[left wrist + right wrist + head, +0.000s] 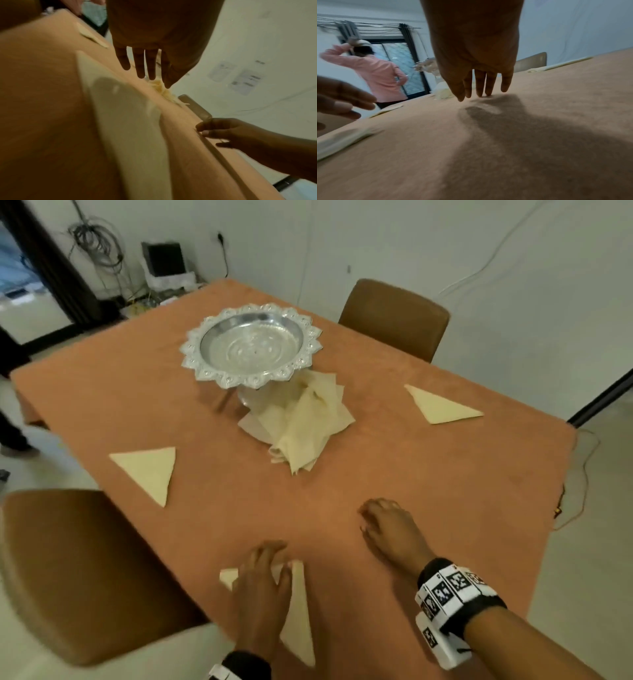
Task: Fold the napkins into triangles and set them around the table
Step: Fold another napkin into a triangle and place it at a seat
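Cream cloth, the folded napkin (298, 611) lies at the table (411, 474) near edge under the left hand (262, 587), fingers flat on it; right hand (390, 529) relaxed, empty. Judged light, limp; best pinched at a corner.

We see soft, dim indoor light; our right hand (474, 54) casts a dark shadow beneath its fingers, and both wrist views smear with motion blur.

Left hand (262, 583) blurred, covering part of the nearest napkin (301, 625)
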Demonstrator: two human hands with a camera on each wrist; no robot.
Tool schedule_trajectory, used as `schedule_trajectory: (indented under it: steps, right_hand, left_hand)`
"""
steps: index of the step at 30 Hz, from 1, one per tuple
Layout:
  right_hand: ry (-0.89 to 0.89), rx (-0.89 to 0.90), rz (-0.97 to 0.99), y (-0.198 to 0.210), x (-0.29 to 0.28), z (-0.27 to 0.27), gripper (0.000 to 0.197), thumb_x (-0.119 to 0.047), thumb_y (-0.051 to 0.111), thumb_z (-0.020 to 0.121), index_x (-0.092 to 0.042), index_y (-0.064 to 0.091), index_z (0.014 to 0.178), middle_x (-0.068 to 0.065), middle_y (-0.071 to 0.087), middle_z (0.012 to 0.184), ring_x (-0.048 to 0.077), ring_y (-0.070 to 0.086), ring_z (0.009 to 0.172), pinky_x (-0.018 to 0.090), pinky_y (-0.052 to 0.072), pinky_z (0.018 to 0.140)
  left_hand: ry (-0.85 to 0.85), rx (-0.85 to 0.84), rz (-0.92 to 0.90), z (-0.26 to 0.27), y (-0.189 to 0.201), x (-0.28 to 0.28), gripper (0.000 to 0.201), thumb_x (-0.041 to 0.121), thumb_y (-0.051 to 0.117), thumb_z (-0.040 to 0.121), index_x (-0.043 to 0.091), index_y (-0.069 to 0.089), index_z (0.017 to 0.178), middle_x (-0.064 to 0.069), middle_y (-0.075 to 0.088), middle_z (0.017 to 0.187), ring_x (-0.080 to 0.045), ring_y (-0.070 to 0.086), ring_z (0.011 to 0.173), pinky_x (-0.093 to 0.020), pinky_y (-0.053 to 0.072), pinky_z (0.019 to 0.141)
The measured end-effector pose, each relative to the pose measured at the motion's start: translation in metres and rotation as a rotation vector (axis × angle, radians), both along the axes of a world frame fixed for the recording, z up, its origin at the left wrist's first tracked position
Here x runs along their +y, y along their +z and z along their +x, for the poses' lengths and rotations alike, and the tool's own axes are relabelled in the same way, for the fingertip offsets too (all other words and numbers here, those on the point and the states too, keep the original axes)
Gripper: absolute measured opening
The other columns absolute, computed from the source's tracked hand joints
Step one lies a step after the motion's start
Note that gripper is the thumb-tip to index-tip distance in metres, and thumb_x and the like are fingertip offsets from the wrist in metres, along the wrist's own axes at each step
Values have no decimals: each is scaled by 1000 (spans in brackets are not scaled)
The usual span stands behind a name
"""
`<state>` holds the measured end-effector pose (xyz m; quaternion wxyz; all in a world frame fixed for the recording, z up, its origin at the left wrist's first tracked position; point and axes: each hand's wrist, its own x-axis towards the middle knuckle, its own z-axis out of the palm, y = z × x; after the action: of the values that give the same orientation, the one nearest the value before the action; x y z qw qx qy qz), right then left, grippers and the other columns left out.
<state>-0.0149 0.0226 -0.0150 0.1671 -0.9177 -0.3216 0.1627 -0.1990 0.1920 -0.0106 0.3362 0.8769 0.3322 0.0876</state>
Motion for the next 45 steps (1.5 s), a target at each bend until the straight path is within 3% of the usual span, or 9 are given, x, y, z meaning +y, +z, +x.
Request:
schedule_trajectory:
  steps: [6, 11, 14, 21, 26, 31, 36, 42, 45]
  right_hand:
    - [321, 60, 184, 10, 19, -64, 21, -20, 53, 88, -22, 64, 106, -4, 61, 105, 15, 53, 100, 32, 38, 85]
    - [517, 84, 239, -3, -8, -83, 18, -20, 54, 87, -20, 64, 101, -3, 61, 97, 15, 55, 91, 25, 35, 74]
    - [638, 44, 165, -7, -37, -76, 25, -21, 48, 89, -21, 60, 110, -2, 59, 107, 18, 54, 102, 29, 36, 80]
    - [845, -43, -5, -20, -93, -45, 44, -33, 53, 87, -24, 54, 130, -3, 53, 137, 20, 52, 123, 38, 41, 97]
    - [876, -103, -130, -29, -109, -47, 55, -43, 32, 93, -23, 36, 144, -5, 37, 149, 13, 38, 135, 36, 22, 114]
    - [1005, -62, -176, -31, -101, -40, 78, -56, -9, 78, -25, -9, 150, -10, -26, 147, 11, -26, 135, 33, -17, 108]
    - [1004, -59, -213, -32, -100, -41, 83, -58, -13, 73, -27, -12, 149, -11, -29, 145, 8, -29, 133, 32, -16, 109]
    - [994, -44, -244, -31, -99, -42, 84, -60, -13, 72, -27, -12, 150, -12, -29, 145, 7, -26, 136, 32, -15, 109]
    - [975, -29, -261, -29, -100, -42, 71, -57, 0, 87, -27, -11, 150, -11, -26, 151, 10, -19, 143, 34, -14, 110]
  left_hand:
    - [285, 54, 137, -69, 2, -29, 30, 30, 74, 80, 30, 63, 108, 3, 60, 107, -21, 55, 97, -40, 44, 76]
    - [222, 269, 357, -87, -3, -98, 37, 49, 86, 57, 34, 70, 86, 9, 66, 82, -18, 62, 71, -33, 43, 59]
    - [244, 361, 414, -85, -7, -135, 38, 55, 85, 54, 37, 71, 85, 13, 67, 79, -14, 62, 69, -32, 41, 59]
    - [484, 316, 369, -82, -9, -173, 10, 33, 66, 85, 37, 72, 92, 16, 69, 88, -10, 56, 77, -30, 29, 68]
    - [497, 341, 342, -79, -6, -168, 17, 35, 52, 94, 33, 67, 103, 12, 68, 94, -9, 53, 82, -28, 28, 74]
    - [491, 371, 333, -72, -5, -154, 28, 38, 55, 93, 29, 55, 120, 6, 68, 94, -16, 60, 90, -31, 35, 81]
    - [493, 471, 322, -66, -6, -141, 20, 35, 48, 96, 28, 67, 99, 5, 68, 90, -15, 58, 89, -32, 35, 80]
    - [458, 447, 305, -67, -5, -160, 19, 39, 48, 96, 29, 64, 94, 8, 67, 89, -12, 58, 87, -31, 34, 82]
    - [431, 439, 304, -70, -8, -178, 19, 38, 48, 96, 30, 64, 92, 10, 65, 87, -11, 58, 84, -31, 34, 80]
